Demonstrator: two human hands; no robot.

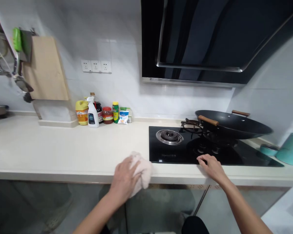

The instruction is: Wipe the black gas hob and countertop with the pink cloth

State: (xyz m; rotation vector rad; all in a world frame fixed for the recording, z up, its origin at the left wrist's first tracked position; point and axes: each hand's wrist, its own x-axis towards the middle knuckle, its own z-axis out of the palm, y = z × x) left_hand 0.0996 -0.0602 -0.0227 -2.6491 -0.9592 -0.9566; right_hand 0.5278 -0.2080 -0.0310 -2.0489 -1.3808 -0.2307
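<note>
Bunched cloth point(143, 172), long axis front-to-back, clutched by left hand point(124, 177) (right hand point(213, 167) loosely curled)

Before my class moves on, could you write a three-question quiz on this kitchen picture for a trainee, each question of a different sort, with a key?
1. What does the left hand hold?

2. True or false: the right hand is by the front edge of the hob, apart from the wok.

3. In the picture, what stands immediately left of the spray bottle?
A) The yellow jug
B) The red-lidded jar
C) The green bottle

Key
1. A cloth.
2. True.
3. A.
</note>
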